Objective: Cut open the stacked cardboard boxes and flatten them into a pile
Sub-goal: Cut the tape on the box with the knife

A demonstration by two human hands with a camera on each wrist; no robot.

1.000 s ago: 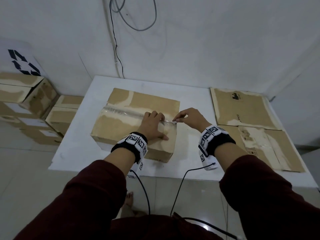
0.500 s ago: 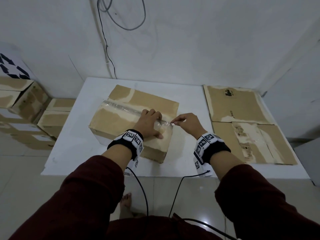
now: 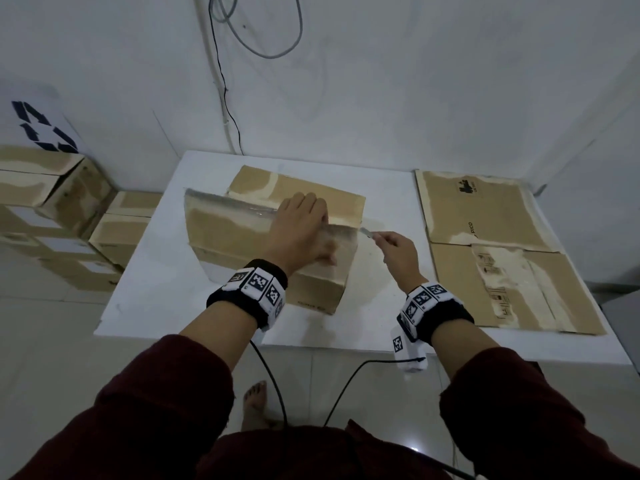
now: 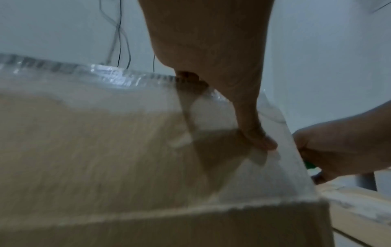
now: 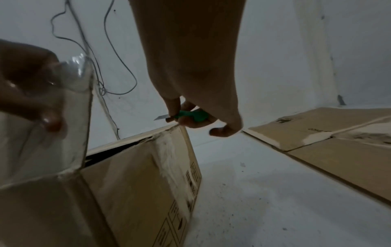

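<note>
from where i sit the big change is the top of the brown cardboard box (image 3: 263,237) on the white table (image 3: 145,292): half a second ago its near flap lay flat under my left palm with the blade at the taped seam, and now that near flap (image 3: 228,226) stands tilted up, the clear packing tape (image 4: 110,76) still clinging along its raised edge. i read that as the seam cut being done, so this box is open on top and the next work is folding it flat. my left hand (image 3: 301,233) grips the flap near its right end, fingers hooked over the top edge and thumb pressed on the near face. my right hand (image 3: 398,251) has pulled clear to just beside the box's right corner, apart from the cardboard, fingers curled round the green-handled utility knife (image 5: 186,116) with the short blade pointing back toward the box. the right wrist view shows a dark gap under the far flap, so that one is loose too. the flattened cardboard sheets (image 3: 491,247) lie well to the right on the table, and more taped boxes (image 3: 59,216) wait stacked on the floor to the left.
</note>
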